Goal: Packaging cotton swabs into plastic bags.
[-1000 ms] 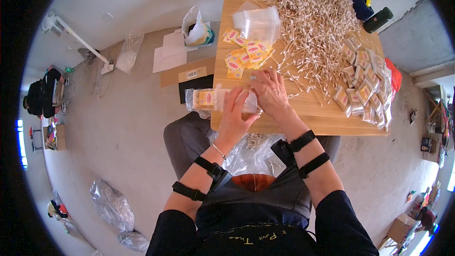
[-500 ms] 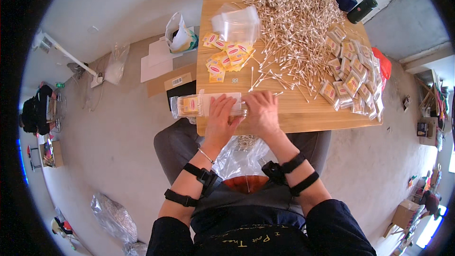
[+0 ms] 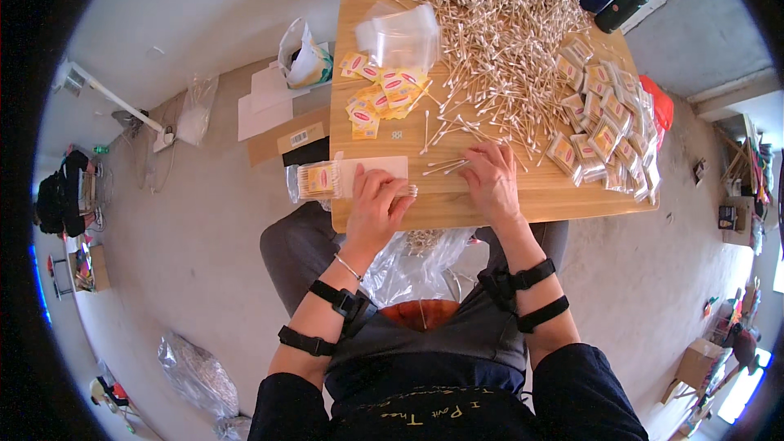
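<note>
My left hand (image 3: 377, 202) is closed over a small bundle of cotton swabs whose white tips poke out by the fingertips. The bundle lies along a white card strip (image 3: 387, 165) near the table's front left edge. At the strip's left end, a clear bag (image 3: 317, 181) holds a row of swabs and a yellow card. To the right, my right hand (image 3: 494, 180) pinches a few loose cotton swabs (image 3: 443, 167) that point left, just above the wood. Its fingertips are partly hidden by the back of the hand.
A large heap of cotton swabs (image 3: 502, 28) covers the table's far middle. Yellow cards (image 3: 384, 98) and clear empty bags (image 3: 398, 37) lie at left. Packed swab bags (image 3: 606, 126) pile up at right, by a dark green cylinder (image 3: 621, 8). A plastic bag (image 3: 408, 273) lies on my lap.
My right hand has moved right, away from my left hand, and now holds loose swabs. My left hand stays at the bundle on the strip. The whole view has shifted slightly.
</note>
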A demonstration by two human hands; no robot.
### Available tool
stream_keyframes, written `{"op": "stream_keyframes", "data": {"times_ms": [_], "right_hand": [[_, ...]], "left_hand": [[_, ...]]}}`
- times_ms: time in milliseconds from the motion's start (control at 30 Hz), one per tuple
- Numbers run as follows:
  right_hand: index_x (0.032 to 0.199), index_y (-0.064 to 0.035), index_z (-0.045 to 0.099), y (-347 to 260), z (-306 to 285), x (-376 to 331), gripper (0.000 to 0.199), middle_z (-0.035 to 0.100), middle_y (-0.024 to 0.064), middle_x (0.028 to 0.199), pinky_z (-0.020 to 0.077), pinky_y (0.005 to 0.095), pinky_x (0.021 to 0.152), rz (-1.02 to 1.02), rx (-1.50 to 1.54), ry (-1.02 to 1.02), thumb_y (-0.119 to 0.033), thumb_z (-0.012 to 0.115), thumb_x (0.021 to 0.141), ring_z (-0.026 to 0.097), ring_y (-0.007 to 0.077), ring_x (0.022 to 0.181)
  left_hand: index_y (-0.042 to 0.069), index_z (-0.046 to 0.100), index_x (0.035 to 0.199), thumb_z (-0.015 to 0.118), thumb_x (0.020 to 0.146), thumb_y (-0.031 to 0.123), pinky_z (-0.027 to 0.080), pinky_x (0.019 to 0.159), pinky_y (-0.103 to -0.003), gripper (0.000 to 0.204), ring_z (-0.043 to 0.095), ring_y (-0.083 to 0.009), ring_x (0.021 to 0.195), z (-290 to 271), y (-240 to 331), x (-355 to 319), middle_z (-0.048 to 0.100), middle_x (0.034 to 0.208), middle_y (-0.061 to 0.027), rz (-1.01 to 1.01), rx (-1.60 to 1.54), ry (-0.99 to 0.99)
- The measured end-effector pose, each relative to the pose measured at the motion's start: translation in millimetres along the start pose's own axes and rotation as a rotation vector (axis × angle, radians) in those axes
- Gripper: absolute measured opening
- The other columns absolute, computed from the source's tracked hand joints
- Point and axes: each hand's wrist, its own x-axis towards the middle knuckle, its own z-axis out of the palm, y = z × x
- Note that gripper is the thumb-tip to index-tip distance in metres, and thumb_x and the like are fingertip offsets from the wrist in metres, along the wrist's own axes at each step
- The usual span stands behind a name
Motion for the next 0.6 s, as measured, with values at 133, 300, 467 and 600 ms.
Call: {"op": "stream_keyframes", "data": {"times_ms": [133,300,467,600], "right_hand": [[0.092,-0.0104,0.072,-2.9,12.5,2.7,0.021,0.062,0.0055,0.102,0.0449,0.0431,0.088,0.024,0.022,0.057,-0.004,0.072,0.072,0.054,0.0317,0.102],[0.091,-0.0062,0.072,-23.5,29.2,4.2,0.017,0.061,0.0089,0.096,0.0473,0.0392,0.084,-0.018,0.089,0.066,-0.001,0.072,0.075,0.055,0.0308,0.092],[0.103,-0.0040,0.068,-51.9,32.4,3.3,0.028,0.060,0.0125,0.099,0.0484,0.0400,0.085,-0.010,0.258,-0.005,0.005,0.066,0.077,0.057,0.0338,0.096],[0.111,-0.0017,0.063,-44.2,24.5,-0.6,0.036,0.059,0.0168,0.104,0.0526,0.0385,0.079,0.141,0.269,0.143,0.012,0.058,0.078,0.062,0.0328,0.093]], "left_hand": [[0.008,0.067,0.095,0.077,0.075,0.015,0.031,0.111,-0.055,0.023,0.054,-0.0283,0.100,-0.7,1.6,0.4,0.055,0.094,-0.0059,0.001,0.002,0.011],[0.007,0.064,0.109,0.076,0.077,0.017,0.031,0.111,-0.055,0.036,0.053,-0.0314,0.108,-2.7,2.3,0.1,0.056,0.105,-0.0095,0.016,0.008,0.017],[0.001,0.051,0.129,0.075,0.079,0.019,0.030,0.113,-0.054,0.058,0.049,-0.0369,0.122,-1.5,1.1,-1.0,0.052,0.128,-0.0168,-0.012,0.006,0.047],[-0.003,0.043,0.138,0.075,0.081,0.022,0.033,0.112,-0.051,0.070,0.044,-0.0411,0.129,-1.3,1.2,-3.2,0.047,0.138,-0.0219,-0.056,0.013,0.024]]}}
